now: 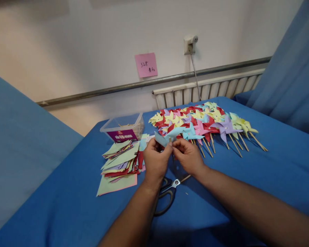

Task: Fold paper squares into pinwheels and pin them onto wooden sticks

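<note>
A light-blue paper pinwheel (164, 139) is held up in front of me between both hands. My left hand (156, 161) is closed on its left side, the thumb pressed near the end of a thin wooden stick at the middle. My right hand (189, 157) pinches at the right side of the pinwheel, its fingertips close to my left thumb. Fingers cover the lower part of the paper. Below my hands lie scissors (168, 197) with dark handles, partly hidden by my left forearm. A loose wooden stick (185, 178) lies beside their pivot.
Finished pinwheels (199, 128) in several colours lie heaped at the back right, sticks toward me. At left are stacks of coloured paper (118, 185) and a clear plastic box (122, 132) holding sticks. Behind the blue-covered table (79, 206) stands a radiator (208, 91).
</note>
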{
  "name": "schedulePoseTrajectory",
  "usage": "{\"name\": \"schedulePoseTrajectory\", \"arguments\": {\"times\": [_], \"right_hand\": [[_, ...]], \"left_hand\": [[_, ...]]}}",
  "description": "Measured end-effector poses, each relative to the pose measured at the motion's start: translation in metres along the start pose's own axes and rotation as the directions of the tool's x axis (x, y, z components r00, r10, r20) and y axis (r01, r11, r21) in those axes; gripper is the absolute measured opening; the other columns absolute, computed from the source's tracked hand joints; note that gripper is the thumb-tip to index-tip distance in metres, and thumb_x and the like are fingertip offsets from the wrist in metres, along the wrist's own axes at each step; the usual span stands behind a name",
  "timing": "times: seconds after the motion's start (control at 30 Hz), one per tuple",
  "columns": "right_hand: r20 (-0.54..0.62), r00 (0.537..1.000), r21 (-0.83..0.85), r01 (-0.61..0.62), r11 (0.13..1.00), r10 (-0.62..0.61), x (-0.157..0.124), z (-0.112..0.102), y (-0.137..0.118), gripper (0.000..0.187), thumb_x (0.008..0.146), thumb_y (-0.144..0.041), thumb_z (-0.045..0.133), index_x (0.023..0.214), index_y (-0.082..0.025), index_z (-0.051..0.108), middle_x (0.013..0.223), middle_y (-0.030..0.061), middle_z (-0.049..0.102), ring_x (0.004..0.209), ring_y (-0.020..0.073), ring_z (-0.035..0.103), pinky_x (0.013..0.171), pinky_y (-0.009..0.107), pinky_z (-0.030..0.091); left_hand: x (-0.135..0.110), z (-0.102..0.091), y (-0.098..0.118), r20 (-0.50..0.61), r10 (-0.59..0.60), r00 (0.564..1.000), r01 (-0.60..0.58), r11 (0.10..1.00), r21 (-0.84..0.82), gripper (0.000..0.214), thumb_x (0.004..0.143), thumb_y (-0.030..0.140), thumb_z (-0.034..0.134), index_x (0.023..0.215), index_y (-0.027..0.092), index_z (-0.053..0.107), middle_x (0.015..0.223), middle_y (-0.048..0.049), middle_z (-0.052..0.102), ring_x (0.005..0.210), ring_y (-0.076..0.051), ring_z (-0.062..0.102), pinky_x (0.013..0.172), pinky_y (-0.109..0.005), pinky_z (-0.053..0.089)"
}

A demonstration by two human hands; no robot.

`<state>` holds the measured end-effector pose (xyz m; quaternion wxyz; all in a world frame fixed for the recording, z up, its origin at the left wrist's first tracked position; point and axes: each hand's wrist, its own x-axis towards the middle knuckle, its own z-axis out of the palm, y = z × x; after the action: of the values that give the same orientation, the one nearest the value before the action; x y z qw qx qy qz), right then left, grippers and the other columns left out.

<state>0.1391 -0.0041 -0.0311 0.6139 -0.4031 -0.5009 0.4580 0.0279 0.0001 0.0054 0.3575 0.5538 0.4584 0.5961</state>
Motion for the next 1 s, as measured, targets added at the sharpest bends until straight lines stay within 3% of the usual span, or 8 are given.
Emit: {"name": "schedulePoseTrajectory", "arguments": {"times": [0.2,0.5,0.8,1.0], "right_hand": [[-0.034,0.999,0.067,0.010,0.998,-0.008,0.005,-0.002,-0.008,0.025,0.073,-0.042,0.071,0.071,-0.020,0.058,0.054,-0.0047,0.056,0.046,0.0107,0.050,0.046,0.024,0.040],[0.028,0.998,-0.066,0.054,0.996,-0.052,0.001,-0.002,0.001,0.018,0.081,-0.037,0.063,0.073,-0.021,0.061,0.056,-0.0040,0.055,0.049,0.0104,0.047,0.047,0.023,0.036],[0.024,0.998,-0.074,0.053,0.996,-0.051,-0.001,-0.003,0.001,0.017,0.082,-0.035,0.062,0.074,-0.021,0.060,0.056,-0.0041,0.055,0.049,0.0106,0.047,0.048,0.023,0.037],[0.036,0.998,-0.112,0.052,0.992,-0.048,0.000,-0.003,0.004,0.016,0.081,-0.036,0.062,0.076,-0.021,0.061,0.058,-0.0039,0.057,0.049,0.0109,0.048,0.048,0.023,0.037]], "left_hand": [[0.005,-0.006,0.011,0.124,-0.100,0.987,0.123,0.974,-0.192,0.026,0.069,0.028,0.075,0.090,0.015,0.067,0.081,-0.0034,0.070,0.074,-0.015,0.063,0.073,-0.027,0.048],[0.005,-0.005,0.001,0.049,-0.068,0.996,0.069,0.998,-0.008,0.025,0.065,0.021,0.076,0.087,0.016,0.067,0.072,0.0019,0.065,0.066,-0.012,0.058,0.066,-0.024,0.045],[0.004,-0.006,0.012,0.070,-0.113,0.991,0.113,0.994,-0.003,0.034,0.062,0.022,0.078,0.094,0.016,0.067,0.075,0.0003,0.068,0.068,-0.013,0.061,0.067,-0.025,0.047],[0.004,-0.005,0.007,0.044,-0.086,0.995,0.086,0.996,0.005,0.034,0.063,0.023,0.078,0.094,0.016,0.067,0.075,0.0005,0.067,0.069,-0.014,0.061,0.068,-0.025,0.048]]}}
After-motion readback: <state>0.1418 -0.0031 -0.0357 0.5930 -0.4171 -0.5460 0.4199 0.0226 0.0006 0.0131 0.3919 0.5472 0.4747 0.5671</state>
